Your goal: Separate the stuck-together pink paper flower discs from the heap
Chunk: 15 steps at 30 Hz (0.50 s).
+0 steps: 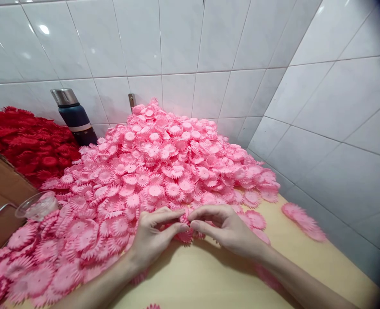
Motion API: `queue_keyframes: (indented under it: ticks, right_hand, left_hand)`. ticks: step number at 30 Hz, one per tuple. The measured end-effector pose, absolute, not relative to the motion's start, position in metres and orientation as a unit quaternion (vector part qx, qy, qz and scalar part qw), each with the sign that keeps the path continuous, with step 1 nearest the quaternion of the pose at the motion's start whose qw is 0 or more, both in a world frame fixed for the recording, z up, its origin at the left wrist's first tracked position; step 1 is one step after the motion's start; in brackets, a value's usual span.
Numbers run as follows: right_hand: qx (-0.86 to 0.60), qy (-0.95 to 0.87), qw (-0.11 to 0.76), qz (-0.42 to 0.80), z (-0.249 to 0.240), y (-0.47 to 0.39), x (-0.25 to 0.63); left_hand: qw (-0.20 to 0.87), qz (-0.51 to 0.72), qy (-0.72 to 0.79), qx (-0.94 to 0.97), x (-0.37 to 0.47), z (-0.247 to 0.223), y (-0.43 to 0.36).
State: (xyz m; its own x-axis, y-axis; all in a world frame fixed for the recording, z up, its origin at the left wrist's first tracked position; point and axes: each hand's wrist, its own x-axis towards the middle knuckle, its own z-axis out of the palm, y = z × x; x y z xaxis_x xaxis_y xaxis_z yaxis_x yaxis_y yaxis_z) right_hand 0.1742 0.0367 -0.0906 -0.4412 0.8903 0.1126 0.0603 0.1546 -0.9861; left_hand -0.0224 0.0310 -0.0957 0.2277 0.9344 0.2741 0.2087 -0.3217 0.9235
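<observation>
Between my two hands, low in the middle of the head view, is a small pink petal piece. My left hand pinches it from the left with thumb and index finger. From the right, my right hand closes thumb and index finger on its other side. The fingertips partly cover the piece. Behind and left of my hands rises a large heap of pink fringed flower pieces, and some of them lie just under my fingers.
A pale yellow table lies beneath. Red flower pieces, a dark blue bottle, a cardboard box and a clear plastic cup stand left. Stacked pink pieces lie right. Tiled walls border the table.
</observation>
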Motion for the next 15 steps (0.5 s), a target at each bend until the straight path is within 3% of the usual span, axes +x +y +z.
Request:
queue_keyframes:
  ticks: [15]
  right_hand:
    - [-0.352, -0.655, 0.409, 0.528, -0.0904, 0.0352, 0.1745]
  left_hand:
    - [0.614, 0.438, 0.37, 0.543, -0.0234, -0.0978, 0.0354]
